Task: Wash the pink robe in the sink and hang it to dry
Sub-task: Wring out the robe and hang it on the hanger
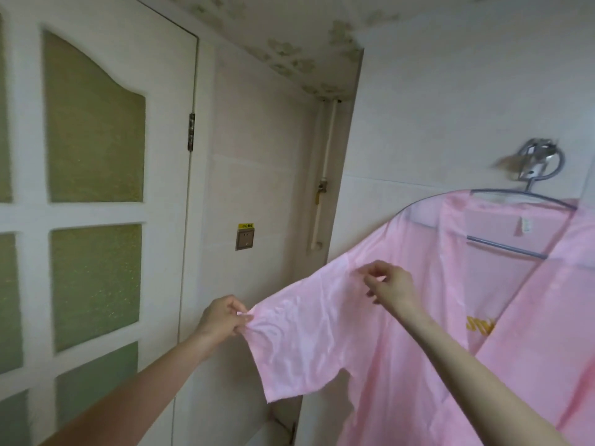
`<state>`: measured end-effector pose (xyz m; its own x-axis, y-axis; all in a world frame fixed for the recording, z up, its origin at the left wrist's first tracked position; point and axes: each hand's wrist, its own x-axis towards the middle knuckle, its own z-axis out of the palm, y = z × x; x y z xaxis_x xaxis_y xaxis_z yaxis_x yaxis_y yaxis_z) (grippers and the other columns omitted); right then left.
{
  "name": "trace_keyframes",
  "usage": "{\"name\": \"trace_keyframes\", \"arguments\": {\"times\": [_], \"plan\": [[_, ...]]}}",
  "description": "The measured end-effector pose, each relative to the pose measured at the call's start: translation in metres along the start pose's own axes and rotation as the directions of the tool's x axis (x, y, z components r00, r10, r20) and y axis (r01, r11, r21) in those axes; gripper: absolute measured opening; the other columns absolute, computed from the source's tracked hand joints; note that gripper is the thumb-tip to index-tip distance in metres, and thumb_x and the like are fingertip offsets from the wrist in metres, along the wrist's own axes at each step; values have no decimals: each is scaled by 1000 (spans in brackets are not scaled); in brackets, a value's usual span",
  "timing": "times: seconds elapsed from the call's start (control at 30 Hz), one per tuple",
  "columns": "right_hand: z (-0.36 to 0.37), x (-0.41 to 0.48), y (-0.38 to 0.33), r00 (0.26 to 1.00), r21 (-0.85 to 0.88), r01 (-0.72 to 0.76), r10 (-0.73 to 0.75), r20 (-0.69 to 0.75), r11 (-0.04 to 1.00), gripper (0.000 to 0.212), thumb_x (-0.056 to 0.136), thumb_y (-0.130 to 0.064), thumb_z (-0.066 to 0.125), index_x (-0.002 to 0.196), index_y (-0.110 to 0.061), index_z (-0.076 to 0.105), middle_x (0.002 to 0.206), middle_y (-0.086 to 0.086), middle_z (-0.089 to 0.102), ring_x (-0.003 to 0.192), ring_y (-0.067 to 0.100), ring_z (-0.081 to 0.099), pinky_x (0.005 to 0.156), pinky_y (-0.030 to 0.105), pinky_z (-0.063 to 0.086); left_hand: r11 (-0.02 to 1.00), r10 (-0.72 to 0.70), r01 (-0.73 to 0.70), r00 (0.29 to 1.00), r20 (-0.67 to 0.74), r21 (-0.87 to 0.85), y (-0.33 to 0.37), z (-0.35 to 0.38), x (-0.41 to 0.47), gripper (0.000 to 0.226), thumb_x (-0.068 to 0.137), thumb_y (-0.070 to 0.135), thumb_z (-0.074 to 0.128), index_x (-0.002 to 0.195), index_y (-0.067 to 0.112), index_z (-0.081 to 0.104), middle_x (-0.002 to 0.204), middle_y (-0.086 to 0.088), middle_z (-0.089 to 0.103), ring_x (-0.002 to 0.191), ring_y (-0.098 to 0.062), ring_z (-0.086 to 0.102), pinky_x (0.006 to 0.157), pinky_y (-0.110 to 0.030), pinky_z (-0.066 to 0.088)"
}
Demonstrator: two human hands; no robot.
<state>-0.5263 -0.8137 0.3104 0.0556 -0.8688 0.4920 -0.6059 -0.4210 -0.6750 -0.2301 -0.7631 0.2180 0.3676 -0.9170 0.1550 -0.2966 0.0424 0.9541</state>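
Pink robe (418, 317) hangs on a wire hanger (502, 249) from a wall ring hook (544, 164). Our left hand (222, 320) pinches the sleeve cuff; right hand (391, 286) pinches the sleeve's upper edge.

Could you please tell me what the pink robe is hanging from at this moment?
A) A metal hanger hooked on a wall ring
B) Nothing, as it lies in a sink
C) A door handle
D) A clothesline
A: the pink robe is draped over a grey metal hanger whose hook sits in a chrome wall ring, while the left hand and right hand pinch its sleeve.
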Motion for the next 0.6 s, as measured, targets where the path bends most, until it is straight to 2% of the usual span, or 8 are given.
{"name": "trace_keyframes", "arguments": {"times": [0.1,0.2,0.23,0.33,0.37,0.43,0.53,0.6], "plan": [[-30,34,-13,931,-291,238,-303,-202,927,30,82,-7,56,102,-25,69,114,-3,63,89,23,60,79,31,47,977,19,-13,999,-26,212,-13,2,6,26,75,10,78,66,13,54,58,-4,58,46,-15,52,47,-21,37],[-63,69,-14,798,-621,289,-541,-264,729,34,76,-7,60,109,-15,67,122,11,58,99,38,53,79,40,44,813,-123,-62,954,274,580,-17,13,7,22,88,22,63,70,21,50,78,-8,70,39,-6,51,41,-18,37],[-74,79,-11,759,-632,232,-544,-357,739,33,75,-8,60,108,-12,67,118,16,58,98,40,53,78,42,44,734,-181,-91,929,323,673,-13,16,7,21,90,22,59,71,23,50,89,-8,72,41,-4,52,40,-16,37],[-101,93,1,674,-301,-63,-182,-716,951,34,82,-18,61,114,-6,57,116,23,52,106,42,49,85,45,38,686,-140,-177,920,367,705,15,34,14,15,90,17,54,76,22,55,104,-12,71,55,-10,53,42,-15,36],[-107,96,6,669,-149,-139,-18,-743,979,39,85,-23,61,118,-5,53,119,23,51,111,41,48,89,45,38,699,-80,-217,923,376,681,31,43,17,15,90,16,52,78,21,57,103,-11,71,59,-11,54,43,-15,36],[-117,101,18,740,47,-184,170,-650,982,52,84,-35,66,122,-5,48,123,19,52,113,37,51,91,43,40,682,84,-338,917,390,649,67,65,28,19,91,15,50,78,25,59,94,0,69,71,-9,58,53,-15,40],[-129,110,33,810,68,-138,152,-567,988,59,73,-47,74,116,-11,56,113,10,62,106,30,59,86,37,42,695,308,-478,873,378,537,126,112,46,23,91,19,54,72,32,48,84,10,57,89,-13,58,69,-16,40],[-132,116,41,834,-61,-138,83,-545,989,52,69,-54,75,104,-17,65,110,6,61,100,28,60,87,36,44,743,412,-538,836,362,398,161,147,58,6,92,19,56,89,24,54,95,4,60,94,-16,58,72,-16,39]]}}
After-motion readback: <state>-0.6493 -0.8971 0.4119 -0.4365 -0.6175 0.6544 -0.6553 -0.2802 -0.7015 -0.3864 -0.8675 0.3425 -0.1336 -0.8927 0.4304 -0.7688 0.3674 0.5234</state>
